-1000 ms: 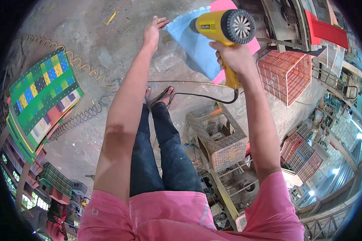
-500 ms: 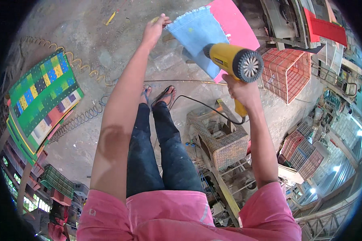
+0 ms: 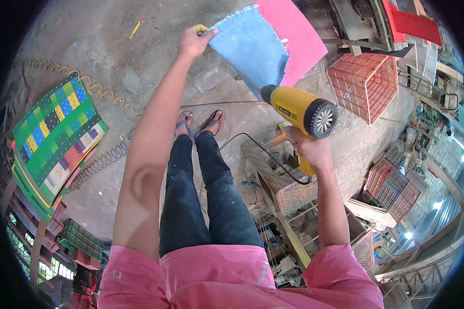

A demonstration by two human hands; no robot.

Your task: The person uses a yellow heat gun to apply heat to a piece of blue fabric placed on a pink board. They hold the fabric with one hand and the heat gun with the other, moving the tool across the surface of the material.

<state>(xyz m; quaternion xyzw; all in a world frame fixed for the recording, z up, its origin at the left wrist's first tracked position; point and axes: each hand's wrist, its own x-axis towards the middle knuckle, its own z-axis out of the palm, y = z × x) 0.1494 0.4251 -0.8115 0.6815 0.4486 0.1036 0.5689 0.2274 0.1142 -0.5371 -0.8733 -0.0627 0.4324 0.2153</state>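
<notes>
My left hand (image 3: pixel 193 42) pinches the near left corner of a frayed light-blue denim cloth (image 3: pixel 252 49). Beside and partly under the denim, a pink sheet (image 3: pixel 303 45) extends to the right. The fingers of my right hand (image 3: pixel 312 148) are wrapped round the grip of a yellow and black heat gun (image 3: pixel 294 105). Its nozzle points left, at the lower end of the denim; from this view I cannot tell whether they touch. A black cord (image 3: pixel 273 159) runs from the grip down toward the floor.
An orange plastic crate (image 3: pixel 363 87) lies at the right, below a machine with red strips (image 3: pixel 415 28). A woven-topped stool (image 3: pixel 294 193) stands right of my legs. Patterned green sheets (image 3: pixel 56 134) are stacked at the left, near coiled air hoses (image 3: pixel 100 162). A yellow cutter (image 3: pixel 134 29) lies on the floor.
The heat gun has come down toward me, from over the denim's middle to its lower end. More of the denim and pink sheet shows. My left hand keeps the corner, slightly lower.
</notes>
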